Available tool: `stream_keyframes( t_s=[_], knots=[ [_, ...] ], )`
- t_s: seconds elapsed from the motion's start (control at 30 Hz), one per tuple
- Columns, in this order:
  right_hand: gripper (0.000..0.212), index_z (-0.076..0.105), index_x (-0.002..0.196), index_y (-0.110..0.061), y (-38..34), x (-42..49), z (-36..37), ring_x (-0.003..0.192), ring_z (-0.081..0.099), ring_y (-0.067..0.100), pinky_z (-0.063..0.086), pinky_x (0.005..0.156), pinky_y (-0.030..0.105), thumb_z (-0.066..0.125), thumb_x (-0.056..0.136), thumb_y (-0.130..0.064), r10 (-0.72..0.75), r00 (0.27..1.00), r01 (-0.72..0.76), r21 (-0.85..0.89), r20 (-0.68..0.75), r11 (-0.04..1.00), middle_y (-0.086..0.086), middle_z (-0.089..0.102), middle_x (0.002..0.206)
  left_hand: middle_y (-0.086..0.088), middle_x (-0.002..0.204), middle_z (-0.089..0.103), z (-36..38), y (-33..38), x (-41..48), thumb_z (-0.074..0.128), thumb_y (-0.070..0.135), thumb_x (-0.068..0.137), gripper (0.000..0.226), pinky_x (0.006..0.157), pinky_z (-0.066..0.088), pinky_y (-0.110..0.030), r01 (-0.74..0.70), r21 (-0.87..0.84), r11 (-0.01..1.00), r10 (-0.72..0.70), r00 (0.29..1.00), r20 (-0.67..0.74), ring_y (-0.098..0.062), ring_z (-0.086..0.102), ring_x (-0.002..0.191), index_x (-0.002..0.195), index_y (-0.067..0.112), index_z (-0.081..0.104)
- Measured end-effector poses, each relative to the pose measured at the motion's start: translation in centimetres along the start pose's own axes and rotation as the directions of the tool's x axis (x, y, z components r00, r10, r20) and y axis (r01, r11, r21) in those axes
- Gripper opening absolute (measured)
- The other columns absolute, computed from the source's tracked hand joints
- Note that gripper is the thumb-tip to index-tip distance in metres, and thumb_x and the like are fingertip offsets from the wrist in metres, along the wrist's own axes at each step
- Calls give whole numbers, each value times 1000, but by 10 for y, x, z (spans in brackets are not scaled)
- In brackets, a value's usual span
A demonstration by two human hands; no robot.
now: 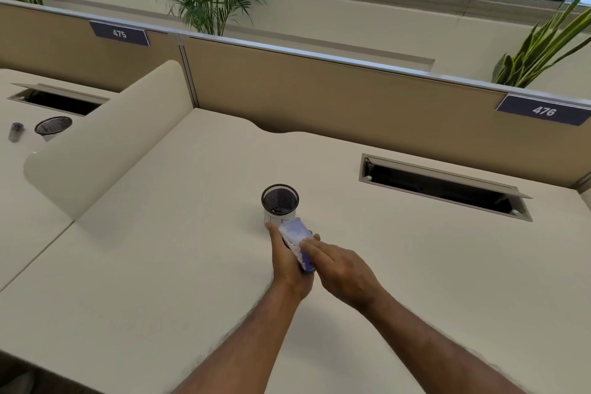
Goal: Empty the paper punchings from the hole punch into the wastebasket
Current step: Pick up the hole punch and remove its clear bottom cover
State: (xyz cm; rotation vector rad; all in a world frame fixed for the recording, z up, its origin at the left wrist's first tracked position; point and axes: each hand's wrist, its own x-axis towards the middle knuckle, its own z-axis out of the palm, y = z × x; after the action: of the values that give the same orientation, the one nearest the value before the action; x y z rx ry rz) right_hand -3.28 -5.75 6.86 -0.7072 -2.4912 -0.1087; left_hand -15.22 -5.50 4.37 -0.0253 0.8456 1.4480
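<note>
A small round wastebasket (277, 215) with a black mesh rim and white wall stands on the desk; dark bits lie at its bottom. Just in front of it, my left hand (286, 261) holds a blue-purple hole punch (295, 238), its pale underside turned up and its far end close to the basket's near wall. My right hand (337, 269) lies against the punch's right side, with fingertips pressed on its base. The punch's lower part is hidden by my hands.
The cream desk (160, 265) has an open cable slot (444, 187) at the right and a curved divider (105, 144) at the left. Beyond the divider stand another mesh cup (52, 126) and a small dark jar (15, 132). A tan partition (319, 96) backs the desk.
</note>
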Motion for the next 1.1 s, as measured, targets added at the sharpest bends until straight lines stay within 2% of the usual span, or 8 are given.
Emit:
stream_keyframes(
  t_s=[0.13, 0.23, 0.37, 0.47, 0.57, 0.8, 0.97, 1.1],
  knots=[
    [41, 69, 105, 1, -3, 2, -1, 63, 69, 29, 57, 46, 33, 80, 66, 6, 78, 995, -77, 23, -55, 997, 15, 75, 87, -6, 89, 62, 3, 0, -2, 28, 80, 80, 78, 68, 57, -29, -3, -13, 1000, 3, 1000, 0, -19, 65, 89, 122, 22, 57],
    [40, 68, 107, 5, 1, 6, -5, 77, 73, 31, 60, 56, 36, 79, 68, 6, 140, 988, -134, 76, -72, 988, 18, 75, 100, -4, 74, 68, 2, 0, -2, 25, 78, 82, 77, 59, 57, -27, 1, -39, 999, 0, 1000, 20, -17, 69, 71, 112, 18, 61],
    [33, 68, 106, 6, 2, 11, -12, 81, 73, 29, 62, 62, 37, 77, 77, -7, 221, 969, -202, 161, -109, 966, 18, 74, 98, -9, 92, 70, 2, 2, -2, 29, 77, 83, 82, 62, 58, -32, 0, -50, 999, 2, 1000, 25, -23, 70, 82, 130, 15, 55],
    [22, 68, 103, 6, 1, 12, -12, 83, 73, 24, 57, 73, 24, 63, 85, -5, 340, 913, -289, 232, -226, 929, 16, 75, 95, -11, 107, 69, 4, 3, -1, 29, 76, 84, 82, 64, 59, -34, -9, -66, 998, 11, 1000, 22, -26, 68, 91, 134, 17, 53],
    [18, 69, 103, 1, 4, 12, -9, 81, 68, 16, 51, 76, 12, 61, 87, 1, 534, 804, -422, 382, -261, 822, 12, 76, 93, -7, 105, 75, 3, 4, -2, 28, 73, 86, 74, 64, 59, -35, -41, -70, 997, 42, 999, 20, -25, 73, 88, 130, 21, 56],
    [13, 71, 98, -11, 7, 7, -6, 69, 68, 19, 60, 61, 41, 64, 89, -5, 735, 658, -576, 520, -162, 630, -1, 73, 80, -5, 107, 75, 1, 6, -2, 28, 73, 87, 71, 68, 59, -34, -61, -48, 997, 62, 998, 30, -25, 69, 96, 129, 24, 57],
    [15, 72, 101, -6, 8, 7, 1, 75, 73, 15, 63, 66, 33, 66, 87, -4, 894, 447, -610, 727, -14, 316, 4, 75, 86, -8, 113, 72, 1, 7, 0, 29, 73, 87, 73, 68, 59, -34, -55, -74, 996, 59, 996, 59, -25, 69, 97, 130, 20, 58],
    [15, 70, 99, -5, 12, 6, -2, 73, 74, 15, 60, 62, 24, 65, 87, 1, 934, 350, -503, 855, 67, 128, 4, 74, 82, -7, 88, 74, -3, 9, 3, 34, 73, 86, 71, 66, 59, -33, -40, -80, 996, 43, 999, 28, -23, 73, 81, 121, 17, 60]
  ],
)
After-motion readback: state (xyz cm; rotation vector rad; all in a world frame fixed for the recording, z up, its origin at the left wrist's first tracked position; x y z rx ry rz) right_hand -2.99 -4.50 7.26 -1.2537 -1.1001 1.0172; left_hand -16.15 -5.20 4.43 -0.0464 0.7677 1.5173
